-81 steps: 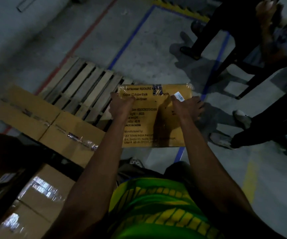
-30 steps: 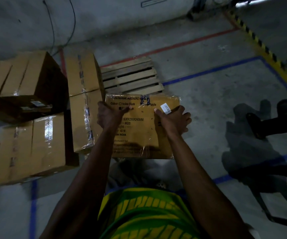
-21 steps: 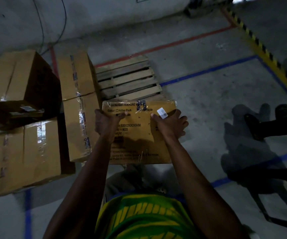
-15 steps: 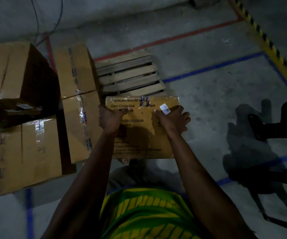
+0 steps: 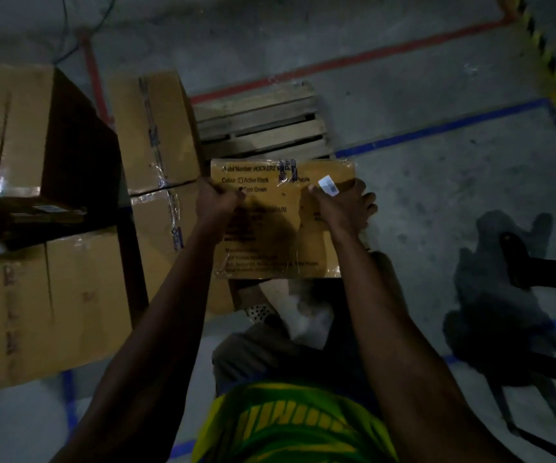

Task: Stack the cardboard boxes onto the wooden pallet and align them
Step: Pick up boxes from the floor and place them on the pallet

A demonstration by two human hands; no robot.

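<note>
One box [image 5: 281, 252] is gripped by left hand [image 5: 218, 203] and right hand [image 5: 341, 208].

Both hands, left [image 5: 214, 203] and right [image 5: 340, 208], hold a printed cardboard box [image 5: 280, 252] near the pallet [image 5: 263, 128].

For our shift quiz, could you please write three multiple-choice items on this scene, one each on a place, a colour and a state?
1. Where do the bare slats of the brown wooden pallet show, relative to the held printed brown cardboard box? A) right of it B) just beyond its far edge C) behind the person
2. What colour is the painted floor line beyond the pallet? A) red B) white C) green
3. How is the printed box held? A) one hand only B) lying untouched C) both hands grip it
Answers: 1 B, slats show past the box's far edge. 2 A, the stripe is red. 3 C, left hand and right hand clasp its sides.
</note>
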